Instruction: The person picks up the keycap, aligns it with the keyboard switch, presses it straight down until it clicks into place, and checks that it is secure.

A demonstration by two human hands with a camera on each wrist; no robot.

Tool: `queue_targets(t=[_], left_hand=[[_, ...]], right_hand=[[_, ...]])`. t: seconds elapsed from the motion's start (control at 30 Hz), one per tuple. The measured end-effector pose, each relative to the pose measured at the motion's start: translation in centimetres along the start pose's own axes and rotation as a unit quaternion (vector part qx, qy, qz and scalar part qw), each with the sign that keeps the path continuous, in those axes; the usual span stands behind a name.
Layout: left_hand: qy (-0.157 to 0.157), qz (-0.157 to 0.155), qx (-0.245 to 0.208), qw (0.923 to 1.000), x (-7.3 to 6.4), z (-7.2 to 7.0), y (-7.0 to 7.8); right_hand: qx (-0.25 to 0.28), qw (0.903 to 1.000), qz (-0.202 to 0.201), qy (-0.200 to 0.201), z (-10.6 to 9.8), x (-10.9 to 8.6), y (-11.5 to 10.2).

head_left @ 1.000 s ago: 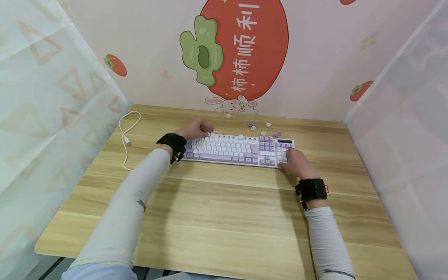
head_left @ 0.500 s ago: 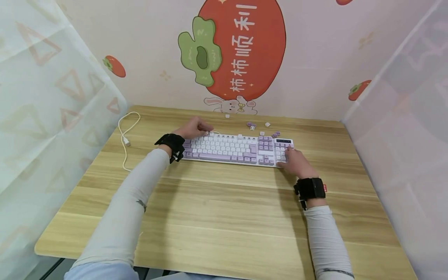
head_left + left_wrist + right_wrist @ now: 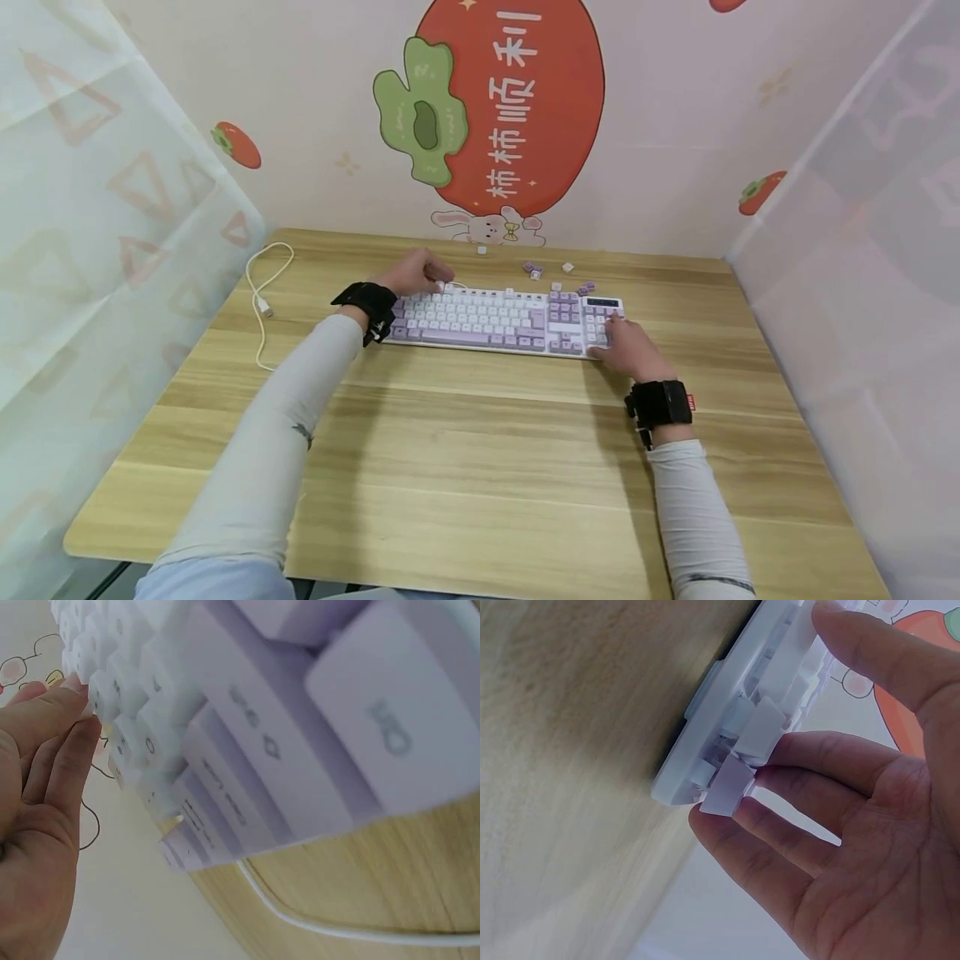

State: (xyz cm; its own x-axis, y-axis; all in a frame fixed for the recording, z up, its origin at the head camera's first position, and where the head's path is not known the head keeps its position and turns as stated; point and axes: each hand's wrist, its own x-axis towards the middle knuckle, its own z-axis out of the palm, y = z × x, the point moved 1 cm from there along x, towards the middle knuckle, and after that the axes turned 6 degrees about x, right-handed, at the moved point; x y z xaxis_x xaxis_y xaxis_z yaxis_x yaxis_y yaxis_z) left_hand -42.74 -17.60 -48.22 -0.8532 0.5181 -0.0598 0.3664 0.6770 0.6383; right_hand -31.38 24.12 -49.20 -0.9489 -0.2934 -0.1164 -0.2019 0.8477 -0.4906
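Note:
A white and purple keyboard (image 3: 468, 318) lies on the wooden table, tilted slightly in the head view. At its back left edge my left hand (image 3: 411, 273) pinches a small white keycap (image 3: 87, 714) between thumb and finger, against the row of white keys. Most of that keycap is hidden by the fingers. My right hand (image 3: 633, 346) rests on the keyboard's right end. Seen from the right wrist, its fingers (image 3: 810, 761) are spread and fairly straight, touching the outer keys, with the thumb on the keys nearer the front.
Several loose white and purple keycaps (image 3: 533, 269) are scattered behind the keyboard, one white keycap (image 3: 482, 250) close to the wall. A white cable (image 3: 255, 279) with a USB plug (image 3: 264, 308) curls at the table's left. Printed sheets (image 3: 652, 125) enclose the back and sides.
The whole head view has shifted slightly to the left. Both hands keep nearly the same places on the keyboard, and the loose keycaps have not moved.

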Motion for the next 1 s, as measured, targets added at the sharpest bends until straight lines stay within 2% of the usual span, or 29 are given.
queue_targets(t=[0.13, 0.3, 0.5, 0.63, 0.77, 0.87, 1.0], left_hand=[[-0.009, -0.006, 0.004, 0.9999, 0.0, -0.1, -0.1], [-0.025, -0.005, 0.019, 0.9995, -0.2, -0.4, 0.5], [-0.029, 0.015, 0.037, 0.9988, -0.2, -0.7, 0.6], [-0.03, -0.01, 0.045, 0.9985, -0.5, -0.6, 0.9], [-0.039, -0.03, 0.072, 0.9962, -0.9, -0.5, 2.0], [-0.043, -0.018, 0.095, 0.9944, -0.6, -0.4, 2.1], [-0.038, 0.004, 0.102, 0.9941, -0.1, -0.2, 1.0]], right_hand=[[-0.002, 1.0, -0.005, 0.0, 0.1, 0.1, -0.1], [0.001, 1.0, -0.006, -0.003, 0.2, 0.3, 0.2], [0.008, 1.0, -0.002, -0.006, 0.4, 0.4, 0.4], [0.011, 0.9999, 0.0, -0.004, 0.2, 0.4, 0.3], [0.009, 0.9999, 0.0, -0.005, 0.2, 0.4, 0.3], [0.011, 0.9999, 0.003, -0.006, 0.2, 0.4, 0.3], [0.01, 0.9999, 0.002, -0.004, 0.2, 0.3, 0.1]])
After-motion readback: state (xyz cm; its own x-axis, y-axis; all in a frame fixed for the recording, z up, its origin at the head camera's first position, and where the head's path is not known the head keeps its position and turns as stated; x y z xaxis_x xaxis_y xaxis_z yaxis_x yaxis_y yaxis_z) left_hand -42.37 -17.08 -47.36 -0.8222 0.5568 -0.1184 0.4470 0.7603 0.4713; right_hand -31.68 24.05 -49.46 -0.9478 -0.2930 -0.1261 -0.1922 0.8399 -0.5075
